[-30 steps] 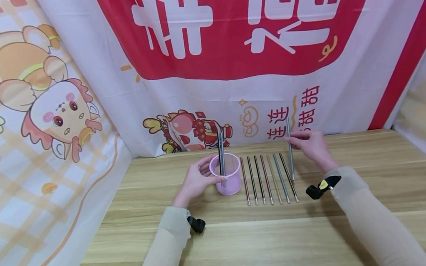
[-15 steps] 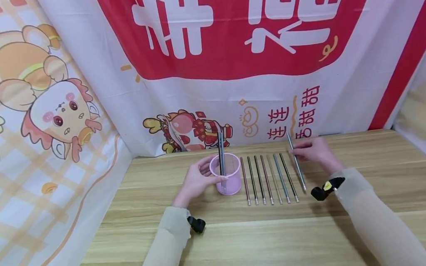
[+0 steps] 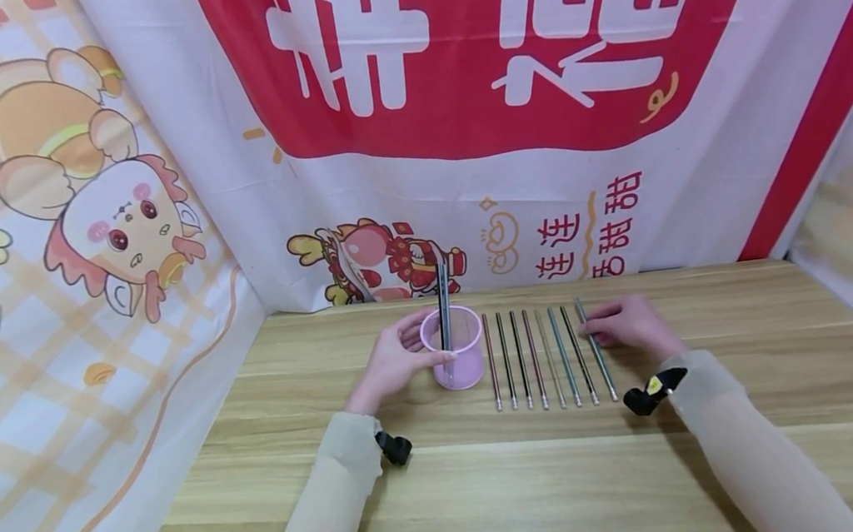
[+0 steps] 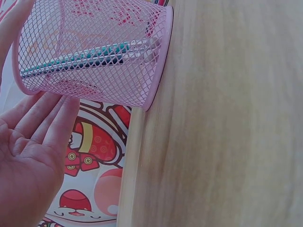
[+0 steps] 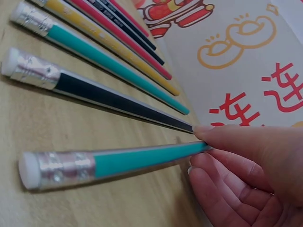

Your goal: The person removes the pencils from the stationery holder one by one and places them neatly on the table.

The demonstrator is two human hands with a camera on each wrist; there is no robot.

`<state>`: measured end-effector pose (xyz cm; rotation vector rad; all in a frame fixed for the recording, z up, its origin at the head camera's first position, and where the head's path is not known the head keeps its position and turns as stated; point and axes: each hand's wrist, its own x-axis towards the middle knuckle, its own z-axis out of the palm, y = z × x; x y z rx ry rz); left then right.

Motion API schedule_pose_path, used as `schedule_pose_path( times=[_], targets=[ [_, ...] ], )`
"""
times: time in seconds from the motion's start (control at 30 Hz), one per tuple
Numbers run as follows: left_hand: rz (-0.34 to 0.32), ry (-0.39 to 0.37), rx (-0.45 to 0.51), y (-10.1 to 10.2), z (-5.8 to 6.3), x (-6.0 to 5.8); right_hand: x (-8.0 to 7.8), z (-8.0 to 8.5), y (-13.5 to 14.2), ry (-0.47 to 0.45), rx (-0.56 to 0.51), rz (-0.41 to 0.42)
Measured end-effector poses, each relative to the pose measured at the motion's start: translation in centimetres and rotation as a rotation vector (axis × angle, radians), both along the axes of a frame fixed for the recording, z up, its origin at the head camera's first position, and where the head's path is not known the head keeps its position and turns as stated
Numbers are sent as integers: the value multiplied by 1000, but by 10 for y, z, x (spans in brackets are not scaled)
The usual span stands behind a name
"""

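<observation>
Green pencil (image 5: 116, 162), eraser toward you, sits at the right end of the row of pencils (image 3: 521, 361), its far end pinched by your right hand (image 3: 628, 324), seemingly for even spacing. Your left hand (image 3: 389, 359) grips the pink mesh cup (image 3: 469, 369), probably steadying it. Beneath lies a wood-grain table (image 3: 490, 503); behind hangs printed cloth (image 3: 390, 181).

We see a pink mesh cup (image 3: 469, 369) standing upright; in it we find two pencils (image 3: 444, 302), one teal and one dark, nearly upright, eraser ends down; just to the cup's right we count seven pencils (image 3: 535, 358) lying side by side, from left to right red, black, black, red, yellow, teal, black, eraser ends near; farthest right slants another teal pencil (image 3: 602, 363), pinched towards its far end.
</observation>
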<state>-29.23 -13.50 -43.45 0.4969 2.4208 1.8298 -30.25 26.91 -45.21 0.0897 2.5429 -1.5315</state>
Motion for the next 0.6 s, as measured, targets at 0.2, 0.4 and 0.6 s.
schedule_pose_path(
  times=[0.2, 0.4, 0.6],
  targets=[
    [-11, 6, 8, -1, -2, -2, -3, -3, -3, 5, 60, -22],
    [-16, 8, 21, -1, -3, -3, -2, -2, -5, -9, 85, -52],
    [-20, 4, 11, -1, -3, -3, 0, -3, -7, 1, 80, -66]
  ],
)
